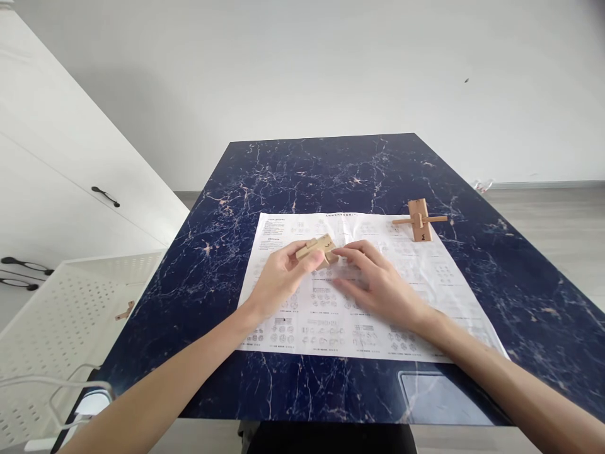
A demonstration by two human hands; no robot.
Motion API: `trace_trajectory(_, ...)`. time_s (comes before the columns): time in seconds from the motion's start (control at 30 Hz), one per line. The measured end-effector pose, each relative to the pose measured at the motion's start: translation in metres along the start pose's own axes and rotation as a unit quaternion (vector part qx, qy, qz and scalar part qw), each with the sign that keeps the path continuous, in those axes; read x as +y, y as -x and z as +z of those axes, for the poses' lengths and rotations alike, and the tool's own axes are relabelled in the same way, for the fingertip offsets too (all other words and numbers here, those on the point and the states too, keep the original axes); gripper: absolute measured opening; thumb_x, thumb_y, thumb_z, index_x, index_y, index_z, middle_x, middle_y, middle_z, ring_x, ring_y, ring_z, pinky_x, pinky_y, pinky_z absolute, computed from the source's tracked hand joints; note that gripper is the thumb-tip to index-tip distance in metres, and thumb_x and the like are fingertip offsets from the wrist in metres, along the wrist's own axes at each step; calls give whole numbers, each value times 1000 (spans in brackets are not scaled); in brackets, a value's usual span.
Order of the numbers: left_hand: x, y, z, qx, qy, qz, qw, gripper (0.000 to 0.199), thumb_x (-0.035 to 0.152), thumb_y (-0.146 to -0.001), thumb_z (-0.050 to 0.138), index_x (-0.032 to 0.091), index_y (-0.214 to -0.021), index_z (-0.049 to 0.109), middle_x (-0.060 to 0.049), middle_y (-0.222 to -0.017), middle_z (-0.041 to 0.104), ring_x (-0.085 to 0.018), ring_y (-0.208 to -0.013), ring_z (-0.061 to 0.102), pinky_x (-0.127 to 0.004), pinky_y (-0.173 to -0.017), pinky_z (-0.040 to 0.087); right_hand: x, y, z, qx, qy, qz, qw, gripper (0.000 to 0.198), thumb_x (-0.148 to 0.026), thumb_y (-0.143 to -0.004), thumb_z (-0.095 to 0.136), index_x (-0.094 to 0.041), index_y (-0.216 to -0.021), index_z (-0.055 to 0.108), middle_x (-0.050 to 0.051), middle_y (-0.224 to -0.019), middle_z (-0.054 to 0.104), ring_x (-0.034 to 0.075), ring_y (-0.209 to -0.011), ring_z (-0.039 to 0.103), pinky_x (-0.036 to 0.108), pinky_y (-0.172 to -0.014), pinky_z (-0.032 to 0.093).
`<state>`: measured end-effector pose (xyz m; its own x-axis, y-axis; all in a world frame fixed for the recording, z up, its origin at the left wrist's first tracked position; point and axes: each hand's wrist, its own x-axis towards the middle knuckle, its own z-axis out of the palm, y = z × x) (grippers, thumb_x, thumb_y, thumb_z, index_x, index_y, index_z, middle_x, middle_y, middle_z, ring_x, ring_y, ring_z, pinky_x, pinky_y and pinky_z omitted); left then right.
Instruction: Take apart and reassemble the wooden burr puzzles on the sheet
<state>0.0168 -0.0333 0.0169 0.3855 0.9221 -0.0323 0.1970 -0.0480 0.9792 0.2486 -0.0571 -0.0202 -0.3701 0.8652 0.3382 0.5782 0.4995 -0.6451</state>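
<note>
Light wooden puzzle blocks (pixel 325 244), fitted together and marked in black, are held between the thumb and fingers of my left hand (pixel 283 268), above the printed sheet (pixel 368 343). My right hand (pixel 378 277) is just to the right of them, fingers bent and its thumb apart below. Its index fingertip reaches the blocks' right end; whether it presses on them I cannot tell. Farther right, a second wooden puzzle piece (pixel 420 230) rests on the sheet's upper right part, a flat marked board crossed by a thin stick.
The sheet with small diagrams lies on a dark blue marbled table (pixel 302 176). A phone-like flat grey panel (pixel 444 397) is at the front edge. On the left, a white perforated surface (pixel 70 315) holds a small wooden piece (pixel 125 310), near a white cable (pixel 42 380) and white cabinets (pixel 70 145).
</note>
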Motion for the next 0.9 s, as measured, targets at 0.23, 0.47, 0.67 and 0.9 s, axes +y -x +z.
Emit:
trace_trajectory(0.23,0,-1,0,-116,84,19,989,58,64,-97,67,15,-127,70,-13,-111,73,-24,-98,69,-39,-90,58,-4,-3,3,-28,55,-22,998,16,-33,-108,58,-25,-118,68,14,-118,61,30,-100,65,51,-81,62)
trace_trajectory(0.47,-5,-1,-4,-19,57,39,997,52,53,-97,73,19,-135,66,-12,-124,74,-28,-116,70,-41,-100,59,2,-4,-4,7,12,11,1000,20,-37,-111,50,-26,-114,66,11,-109,70,28,-93,69,45,-78,57)
trace_trajectory(0.67,-1,1,0,52,22,35,998,66,37,-82,90,20,-139,60,-12,-133,72,-28,-115,72,-44,-102,60,-1,-9,-23,-7,-290,182,940,35,-56,-109,50,-23,-103,60,-3,-72,48,15,-58,43,32,-55,39)
trace_trajectory(0.9,0,6,7,-37,-4,70,997,69,38,-82,92,23,-140,59,-10,-129,72,-28,-115,72,-44,-102,60,-9,-8,-22,-165,-520,193,816,44,-67,-103,55,-23,-97,59,-3,-78,43,12,-58,32,30,-51,35)
